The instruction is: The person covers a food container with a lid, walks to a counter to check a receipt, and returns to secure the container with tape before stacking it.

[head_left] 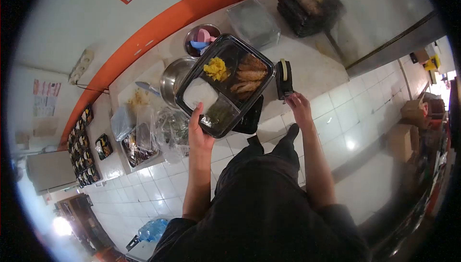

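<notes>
My left hand (pixel 200 130) grips a black meal box (pixel 224 85) from its near side, thumb on top, tilted above the counter. Through its clear lid I see white rice (pixel 200 94), yellow scrambled egg (pixel 217 69), breaded fried pieces (pixel 250 74) and something green. At the counter's front edge stands a black tape dispenser (pixel 284 77) with a pale roll. My right hand (pixel 300 107) is pinched closed at its near, cutting end, on the tape; the strip itself is hardly visible. Another black box (pixel 250 118) lies partly hidden beneath the held one.
Stacked filled boxes (pixel 309 7) and a clear container (pixel 253 22) stand at the back. Steel bowls (pixel 176 80), a knife (pixel 146 87), plastic bags (pixel 170 130) and a tray (pixel 139 149) lie leftward. Many filled boxes (pixel 82 151) line the far left. Cardboard boxes (pixel 402 142) are at right.
</notes>
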A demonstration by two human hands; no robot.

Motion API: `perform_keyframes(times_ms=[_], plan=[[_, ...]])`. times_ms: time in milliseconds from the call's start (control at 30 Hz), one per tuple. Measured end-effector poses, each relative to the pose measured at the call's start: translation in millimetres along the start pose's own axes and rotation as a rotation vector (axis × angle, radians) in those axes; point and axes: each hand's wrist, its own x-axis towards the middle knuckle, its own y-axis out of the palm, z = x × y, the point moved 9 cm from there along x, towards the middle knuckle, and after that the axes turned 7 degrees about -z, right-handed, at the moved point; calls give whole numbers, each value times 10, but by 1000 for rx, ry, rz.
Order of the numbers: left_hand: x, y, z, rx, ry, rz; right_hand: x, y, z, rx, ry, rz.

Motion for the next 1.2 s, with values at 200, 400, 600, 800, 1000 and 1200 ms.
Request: perform_keyframes(times_ms=[200,400,600,800,1000,1200], plan=[[-21,148,-146,-21,15,-10,-55,-365,-390,-191,-172,-55],[-87,318,-326,-63,-5,-18,-127,-270,3,-1117,-686,-226],[-60,473,-458,-168,-24,3,-754,805,683,-630,-274,128],[-99,772,-442,-230,-91,60,-1882,2473,2019,-559,-616,493],[-326,1070,-450,-134,-85,141,-2069,2770,2165,-594,-721,503],[-526,1135,-492,-51,78,283,-1972,2715,2008,-567,-553,478]])
